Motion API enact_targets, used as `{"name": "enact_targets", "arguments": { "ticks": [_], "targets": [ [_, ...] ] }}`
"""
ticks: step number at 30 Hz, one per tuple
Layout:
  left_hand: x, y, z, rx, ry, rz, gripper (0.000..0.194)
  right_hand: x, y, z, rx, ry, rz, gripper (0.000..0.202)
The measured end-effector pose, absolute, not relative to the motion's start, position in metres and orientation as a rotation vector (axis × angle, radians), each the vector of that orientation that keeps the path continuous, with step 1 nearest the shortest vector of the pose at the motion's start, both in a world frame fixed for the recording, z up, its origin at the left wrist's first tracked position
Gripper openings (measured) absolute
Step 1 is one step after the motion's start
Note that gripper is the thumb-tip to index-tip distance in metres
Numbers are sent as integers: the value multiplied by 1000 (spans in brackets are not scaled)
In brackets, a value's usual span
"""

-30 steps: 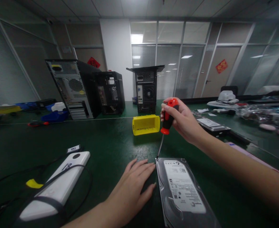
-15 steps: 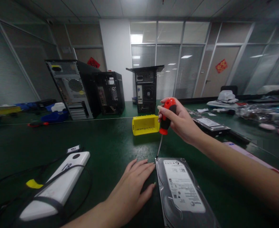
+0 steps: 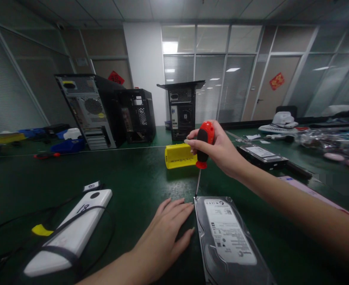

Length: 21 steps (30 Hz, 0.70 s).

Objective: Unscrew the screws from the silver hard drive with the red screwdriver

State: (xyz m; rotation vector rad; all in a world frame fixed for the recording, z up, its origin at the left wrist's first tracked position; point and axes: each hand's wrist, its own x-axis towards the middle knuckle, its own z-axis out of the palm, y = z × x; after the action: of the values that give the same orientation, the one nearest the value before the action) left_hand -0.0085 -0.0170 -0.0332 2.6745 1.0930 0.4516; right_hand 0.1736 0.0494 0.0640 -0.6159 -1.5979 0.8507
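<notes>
A glossy dark green surface (image 3: 132, 170) spreads before glass partitions (image 3: 180, 67). From the left: a smooth white slab (image 3: 73, 235) crossed by black cable; boxy computer cases (image 3: 110, 111) behind; the left hand (image 3: 170, 233), spread and holding nothing, just beside a silvery, rectangular hard drive (image 3: 230, 237); the screwdriver (image 3: 203, 146), tip at the drive's far left corner, red-and-black handle gripped by the right hand (image 3: 223, 148); then crinkled clear plastic (image 3: 319, 138).

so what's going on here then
A person's right hand grips a red-and-black screwdriver, its tip at the far left corner of a hard drive lying label up. The left hand rests flat on the green table, fingertips close by the drive's left edge. Beyond the hands, a yellow bin holds small bits.
</notes>
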Motion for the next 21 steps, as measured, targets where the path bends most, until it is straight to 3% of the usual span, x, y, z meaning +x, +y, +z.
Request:
{"name": "enact_targets", "arguments": {
  "ticks": [11, 14, 17, 21],
  "targets": [
    [-9, -16, -34, 2690, 1091, 469, 46, 163, 41, 76, -602, -1584, 1072, 25],
    [-10, -19, -32, 2723, 1082, 533, 58, 163, 41, 78, -570, -1567, 1063, 20],
    [-11, -24, -30, 2832, 763, 547, 67, 164, 42, 77, -536, -1542, 1101, 25],
    [-9, -29, -33, 2888, 225, 421, 50, 165, 41, 74, -567, -1453, 1107, 38]
  ]
}}
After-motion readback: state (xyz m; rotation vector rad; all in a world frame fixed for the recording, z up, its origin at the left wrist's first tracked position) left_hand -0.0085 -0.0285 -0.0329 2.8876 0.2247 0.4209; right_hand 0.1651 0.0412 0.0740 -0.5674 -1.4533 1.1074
